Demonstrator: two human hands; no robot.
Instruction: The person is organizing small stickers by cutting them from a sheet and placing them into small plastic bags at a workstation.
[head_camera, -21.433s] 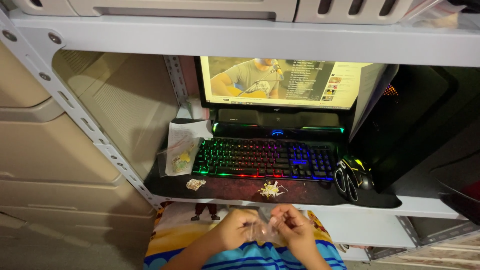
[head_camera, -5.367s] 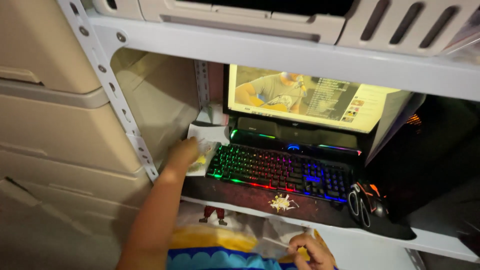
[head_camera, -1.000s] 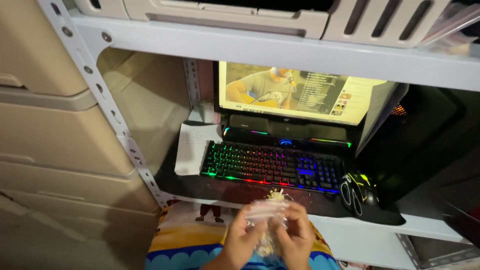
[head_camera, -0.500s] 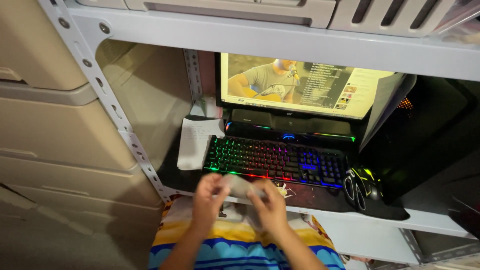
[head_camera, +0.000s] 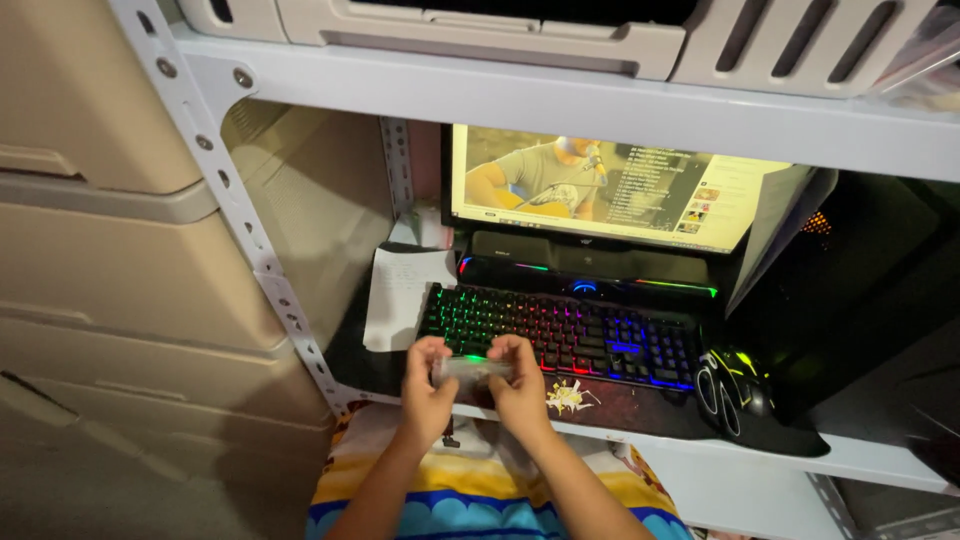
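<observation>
Lit monitor screen (head_camera: 610, 185) behind keyboard; clear packet (head_camera: 472, 370) in hands.

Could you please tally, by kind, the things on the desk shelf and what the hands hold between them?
Monitor: 1
Backlit keyboard: 1
Mouse: 1
Sheet of paper: 1
Small clear packet, held between left hand and right hand: 1
Total: 5

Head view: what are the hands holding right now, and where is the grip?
A small clear plastic piece, held by its two ends: left hand on the left end, right hand on the right, above the backlit keyboard.
</observation>
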